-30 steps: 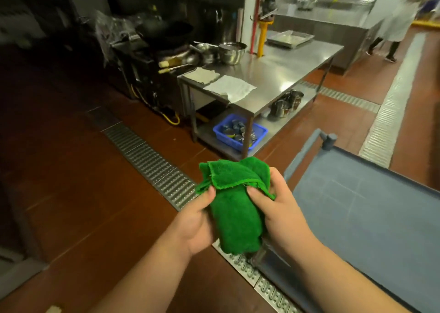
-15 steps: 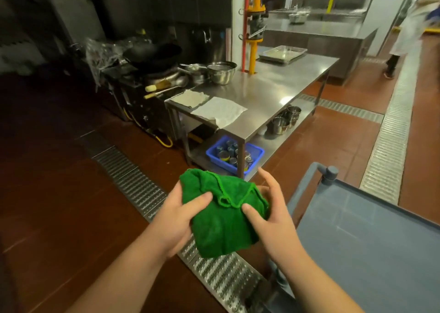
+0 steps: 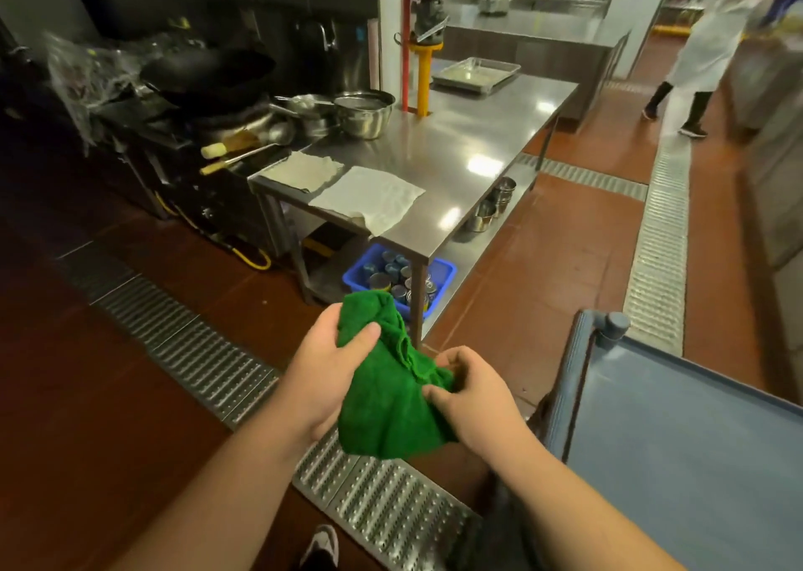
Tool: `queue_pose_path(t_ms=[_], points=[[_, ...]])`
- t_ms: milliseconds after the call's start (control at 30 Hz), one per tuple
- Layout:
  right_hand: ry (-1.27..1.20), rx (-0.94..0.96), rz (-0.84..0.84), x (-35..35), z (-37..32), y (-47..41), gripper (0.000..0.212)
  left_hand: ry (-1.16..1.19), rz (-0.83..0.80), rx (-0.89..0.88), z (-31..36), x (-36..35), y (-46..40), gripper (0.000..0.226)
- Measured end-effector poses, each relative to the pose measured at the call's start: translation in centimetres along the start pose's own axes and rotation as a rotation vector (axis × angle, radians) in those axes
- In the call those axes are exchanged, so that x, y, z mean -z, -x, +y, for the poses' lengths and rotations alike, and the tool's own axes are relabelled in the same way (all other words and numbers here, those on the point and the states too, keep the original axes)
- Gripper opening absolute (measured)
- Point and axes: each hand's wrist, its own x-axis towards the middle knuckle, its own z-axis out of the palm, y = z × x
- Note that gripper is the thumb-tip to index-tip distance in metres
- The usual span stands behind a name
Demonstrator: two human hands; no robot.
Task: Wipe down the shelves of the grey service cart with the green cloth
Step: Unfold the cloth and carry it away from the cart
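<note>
A bunched green cloth (image 3: 391,401) hangs between my two hands at chest height, above the floor drain. My left hand (image 3: 323,372) grips its upper left part, thumb pressed on top. My right hand (image 3: 471,396) pinches the cloth's right edge with curled fingers. The grey service cart (image 3: 678,449) stands to my right; its flat top shelf and a raised corner post (image 3: 612,327) are visible. The cloth is left of the cart and does not touch it. The cart's lower shelves are hidden.
A steel worktable (image 3: 456,149) stands ahead with two pale cloths, bowls and a tray on it, and a blue crate (image 3: 404,275) of cans below. A wok station is at the left. Metal floor grates (image 3: 208,353) run across the red tiles. A person in white (image 3: 712,44) walks at far right.
My hands have shifted on the cloth: the left moved up to its top corner, the right curled onto its right edge. The view lifted, and the cart's corner now sits farther right.
</note>
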Motion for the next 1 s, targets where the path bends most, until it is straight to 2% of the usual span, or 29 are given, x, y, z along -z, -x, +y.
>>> queue_pose_path(t_ms=[133,200,233,300,333,367,433,500,600,700,733,800,833,900,967,1000], points=[[0.150,-0.098,-0.044,-1.9,-3.2,-5.6,0.015,-0.155,0.024,-0.006,-0.5,4.9,-7.8,0.019],[0.070,-0.128,-0.084,-2.4,-5.1,-8.1,0.008,-0.209,0.026,0.020,-0.7,7.4,-11.9,0.023],[-0.067,-0.152,-0.110,-2.4,-6.2,-8.9,0.006,-0.217,0.015,0.033,-0.8,8.3,-13.8,0.026],[-0.549,-0.254,-0.186,-2.2,-8.7,-10.1,0.003,-0.204,-0.067,0.065,-0.7,9.0,-17.0,0.031],[-0.772,-0.297,-0.241,-2.1,-9.7,-10.6,0.009,-0.195,-0.130,0.087,-0.6,9.0,-18.4,0.032],[-0.901,-0.320,-0.277,-1.9,-10.7,-11.1,0.016,-0.186,-0.190,0.110,-0.6,8.8,-19.7,0.033],[-0.999,-0.318,-0.276,-1.7,-11.7,-12.6,0.033,-0.162,-0.260,0.139,-0.8,7.8,-22.1,0.033],[-1.120,-0.302,-0.199,-1.4,-11.7,-14.2,0.046,-0.143,-0.283,0.154,-0.9,6.2,-24.1,0.030],[-1.289,-0.264,-0.074,-0.4,-11.2,-16.5,0.046,-0.007,-0.364,0.197,0.0,3.0,-26.1,0.032],[-1.500,-0.211,0.039,1.7,-10.2,-19.0,0.046,0.083,-0.541,0.228,0.1,0.2,-27.4,0.063],[-1.542,-0.196,0.092,2.6,-9.9,-19.9,0.044,0.035,-0.598,0.187,-0.3,-0.7,-27.8,0.071],[-1.556,-0.202,0.243,5.0,-9.4,-21.7,0.037,-0.216,-0.707,-0.044,-1.3,-2.8,-28.3,0.077],[-1.551,-0.215,0.300,6.3,-9.0,-22.6,0.034,-0.343,-0.711,-0.165,-1.9,-4.3,-28.8,0.073],[-1.526,-0.245,0.379,9.0,-8.6,-24.2,0.028,-0.477,-0.613,-0.298,-2.6,-7.9,-30.3,0.054],[-1.426,-0.249,0.519,12.3,-6.9,-26.5,0.030,-0.499,-0.589,-0.261,-2.9,-11.6,-33.2,0.040],[-1.366,-0.229,0.599,14.3,-5.8,-27.6,0.038,-0.515,-0.650,-0.196,-2.9,-13.2,-35.0,0.035]])
